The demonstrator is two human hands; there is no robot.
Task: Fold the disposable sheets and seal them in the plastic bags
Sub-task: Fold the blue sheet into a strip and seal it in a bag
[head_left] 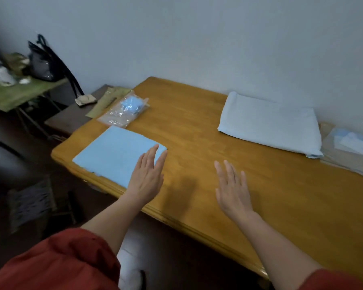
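A folded light-blue disposable sheet (113,153) lies flat near the front left corner of the wooden table (197,143). My left hand (148,174) hovers over its right edge with straight fingers and holds nothing. My right hand (232,189) is spread flat above bare wood, apart from any sheet. A bigger, paler folded sheet (270,124) lies at the back right by the wall. A clear plastic bag (124,110) with something blue inside lies at the table's back left edge.
More clear plastic bags with blue contents (350,145) lie at the far right. A low dark side table (71,116) and a green table (15,93) with a black bag (42,61) stand to the left. The wall runs behind the table.
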